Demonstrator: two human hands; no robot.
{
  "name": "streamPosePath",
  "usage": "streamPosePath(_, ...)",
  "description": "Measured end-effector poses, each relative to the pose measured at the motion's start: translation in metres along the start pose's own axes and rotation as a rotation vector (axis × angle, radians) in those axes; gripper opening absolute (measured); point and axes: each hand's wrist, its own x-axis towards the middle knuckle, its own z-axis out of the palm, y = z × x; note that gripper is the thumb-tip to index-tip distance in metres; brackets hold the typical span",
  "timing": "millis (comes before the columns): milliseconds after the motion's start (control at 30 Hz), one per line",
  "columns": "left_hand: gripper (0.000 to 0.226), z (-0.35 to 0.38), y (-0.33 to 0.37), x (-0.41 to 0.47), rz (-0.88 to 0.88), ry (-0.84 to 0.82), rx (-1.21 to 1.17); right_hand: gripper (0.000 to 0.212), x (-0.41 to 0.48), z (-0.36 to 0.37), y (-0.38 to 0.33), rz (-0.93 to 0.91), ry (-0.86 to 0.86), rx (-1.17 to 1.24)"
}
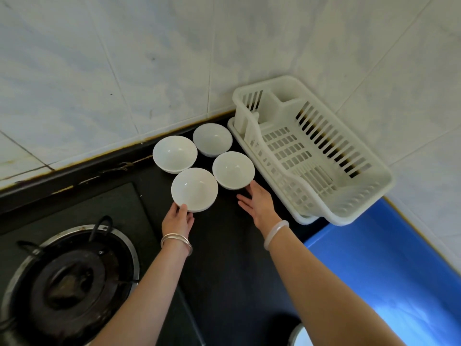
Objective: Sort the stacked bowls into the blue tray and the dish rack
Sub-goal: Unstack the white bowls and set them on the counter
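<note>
Head view, tabletop [224, 258]: dark surface, it fills the lower middle of the frame and meets the tiled wall [124, 58] at the top.
Head view, bowls: four white bowls stand upright near the centre of the frame, close together in two pairs. I cannot tell if each one is a single bowl or a stack.
Near left bowl [194, 189]: lowest in the group, just left of centre.
Near right bowl [233, 170]: just beside it to the right.
Far left bowl [174, 154]: above and left, near the wall edge.
Far right bowl [212, 139]: highest one, close to the wall and just beside the dish rack.
Dish rack [349, 211]: white plastic, slotted, in the right middle of the frame, with no bowl inside it.
Blue tray [386, 270]: lower right of the frame, below the dish rack; the rack's lower corner lies over its upper edge. No bowl shows on its visible part.
Left hand [177, 221]: below the near left bowl; the thumb lies on the rim and the fingers [190, 218] go under the lower edge, so it is grasping this bowl. Two metal bangles are on the wrist.
Right hand [258, 204]: between the near right bowl and the dish rack; the hand is spread and released, the fingertips touch or nearly touch the lower side of the near right bowl. A pale bangle is on the wrist.
Gas burner [69, 283]: lower left of the frame, well apart from the bowls.
</note>
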Motion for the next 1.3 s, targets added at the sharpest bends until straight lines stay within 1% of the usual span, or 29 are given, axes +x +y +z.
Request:
streamPosePath(100,0.048,-0.004,-0.006,-0.010,0.029,-0.015,0.109,0.045,-0.017,-0.017,-0.003,-0.069,-0.009,-0.128)
streamPosePath(167,0.048,-0.010,-0.013,-0.022,0.048,-0.054,0.180,0.038,-0.034,-0.035,-0.002,-0.132,-0.009,-0.235)
streamPosePath(233,0.042,-0.017,-0.024,-0.036,0.109,-0.145,0.299,0.030,-0.055,-0.057,0.001,-0.162,0.006,-0.324)
streamPosePath(367,0.034,-0.024,-0.045,-0.070,0.221,-0.347,0.588,0.023,-0.103,-0.111,0.017,-0.215,0.049,-0.538)
streamPosePath(433,0.031,-0.026,-0.059,-0.090,0.282,-0.446,0.754,0.020,-0.128,-0.141,0.031,-0.249,0.103,-0.646)
streamPosePath(500,0.030,-0.027,-0.075,-0.110,0.338,-0.550,0.905,0.020,-0.153,-0.169,0.049,-0.280,0.191,-0.802)
streamPosePath(600,0.029,-0.028,-0.103,-0.137,0.395,-0.671,1.075,0.013,-0.187,-0.207,0.079,-0.273,0.334,-1.004)
streamPosePath(633,0.030,-0.028,-0.112,-0.146,0.401,-0.704,1.116,0.013,-0.197,-0.217,0.089,-0.270,0.374,-1.054)
streamPosePath(733,0.034,-0.029,-0.137,-0.166,0.383,-0.798,1.214,0.028,-0.217,-0.241,0.113,-0.235,0.429,-1.202)
streamPosePath(833,0.039,-0.033,-0.157,-0.178,0.370,-0.823,1.300,0.030,-0.227,-0.249,0.128,-0.163,0.439,-1.201)
streamPosePath(933,0.040,-0.037,-0.167,-0.182,0.370,-0.798,1.337,0.020,-0.231,-0.248,0.133,-0.165,0.473,-1.142)
streamPosePath(1033,0.041,-0.039,-0.171,-0.181,0.301,-0.775,1.286,0.013,-0.232,-0.247,0.132,-0.158,0.515,-1.126)
streamPosePath(1200,0.034,-0.043,-0.178,-0.182,0.068,-0.771,1.039,0.013,-0.233,-0.246,0.123,-0.171,0.506,-1.170)
streamPosePath(1300,0.035,-0.043,-0.179,-0.184,-0.016,-0.767,0.949,0.006,-0.236,-0.248,0.121,-0.176,0.487,-1.171)
